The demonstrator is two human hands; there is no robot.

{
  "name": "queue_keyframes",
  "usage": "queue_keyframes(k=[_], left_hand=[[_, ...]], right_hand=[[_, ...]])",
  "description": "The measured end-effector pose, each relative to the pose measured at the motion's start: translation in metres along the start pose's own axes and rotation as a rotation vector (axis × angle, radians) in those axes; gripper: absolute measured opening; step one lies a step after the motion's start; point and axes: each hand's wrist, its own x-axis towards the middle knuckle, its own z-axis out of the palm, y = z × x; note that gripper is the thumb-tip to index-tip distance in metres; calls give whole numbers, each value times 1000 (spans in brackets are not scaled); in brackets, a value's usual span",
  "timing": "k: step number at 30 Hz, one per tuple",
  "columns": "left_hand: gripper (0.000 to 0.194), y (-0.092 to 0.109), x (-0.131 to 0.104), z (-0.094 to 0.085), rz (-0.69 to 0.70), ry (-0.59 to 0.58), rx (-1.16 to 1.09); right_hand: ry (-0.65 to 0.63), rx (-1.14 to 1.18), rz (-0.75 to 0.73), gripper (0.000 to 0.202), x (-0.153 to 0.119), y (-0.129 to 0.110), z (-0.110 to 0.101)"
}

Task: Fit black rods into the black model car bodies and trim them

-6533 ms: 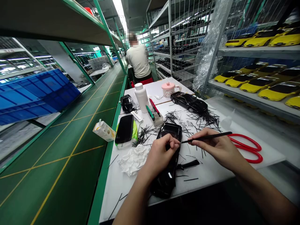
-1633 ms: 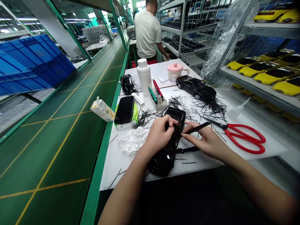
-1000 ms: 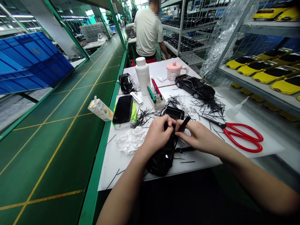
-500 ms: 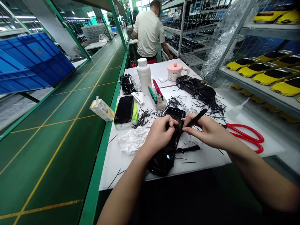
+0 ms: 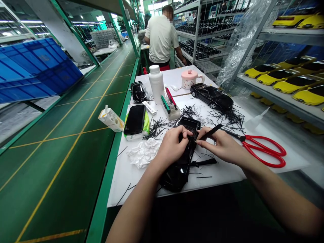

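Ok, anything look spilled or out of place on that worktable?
Yes: thin black strips lie strewn across the worktable in loose, unbundled tangles, and a white sheet is crumpled near its left edge. The black car under the left hand shows no clear damage.

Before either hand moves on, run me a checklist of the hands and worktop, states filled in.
1. Left hand on black model car: ok.
2. Right hand gripping slim black tool: ok.
3. Tool tip touching car: cannot tell, too small.
4. White tabletop free of loose black strips: not ok, scattered.
5. Red-handled scissors lying outside both hands' grip: ok.
6. White bottle upright, capped: ok.
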Motion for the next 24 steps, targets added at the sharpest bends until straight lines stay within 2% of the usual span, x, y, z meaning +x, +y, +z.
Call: queue_keyframes(k=[3,6,9,11,14,16,19,22,24], left_hand=[[24,0,-1,0,-15,10,-19],[24,1,-1,0,-25,26,-24],[25,1,-2,0,-33,35,-14],[26,1,-2,0,-27,35,-16],[25,1,-2,1,-16,42,-17],[25,1,-2,1,-17,46,-19],[24,0,-3,0,-17,43,-17],[21,-1,-4,0,-4,47,7],[18,-3,-5,0,2,60,27]], right_hand=[[19,5,-15,10,-4,-1,-7],[121,-22,-3,14,-11,2,-27],[200,-151,78,19,-18,16,-48],[121,-301,144,26,-21,31,-56],[-73,-510,203,34,-23,54,-59],[-108,-569,195,33,-17,60,-58],[-66,-555,125,25,12,50,-55],[8,-473,-3,19,66,26,-43],[51,-392,-76,28,107,12,-29]])
